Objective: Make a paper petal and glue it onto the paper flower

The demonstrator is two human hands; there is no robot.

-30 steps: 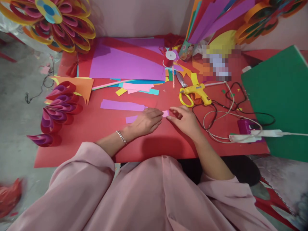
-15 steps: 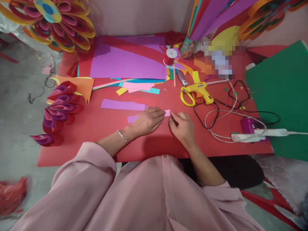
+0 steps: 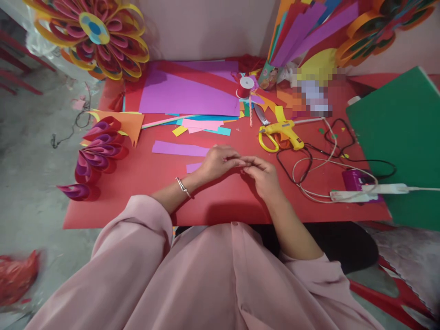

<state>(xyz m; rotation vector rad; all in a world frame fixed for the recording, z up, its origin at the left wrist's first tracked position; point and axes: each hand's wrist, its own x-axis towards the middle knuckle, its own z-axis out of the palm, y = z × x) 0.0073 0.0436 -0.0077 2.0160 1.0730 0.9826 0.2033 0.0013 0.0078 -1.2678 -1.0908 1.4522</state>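
My left hand (image 3: 217, 163) and my right hand (image 3: 263, 174) meet fingertip to fingertip over the middle of the red table (image 3: 144, 183). A short purple paper strip (image 3: 193, 167) lies under the left hand, and only its left end shows. The left fingers are curled over it; the right fingers pinch at its hidden right end. A longer purple strip (image 3: 178, 148) lies just behind the left hand. A silver bangle (image 3: 182, 187) sits on my left wrist.
A yellow glue gun (image 3: 280, 133) and scissors lie right of the hands, with tangled cords (image 3: 309, 169) and a white power strip (image 3: 364, 192). Purple and coloured sheets (image 3: 189, 94) lie at the back. Paper petal shapes (image 3: 98, 151) sit left; a green board (image 3: 398, 137) right.
Both hands have closed together over the short purple strip, whose pink right end is now hidden. The left hand has lifted from flat to curled. The view shifted slightly.
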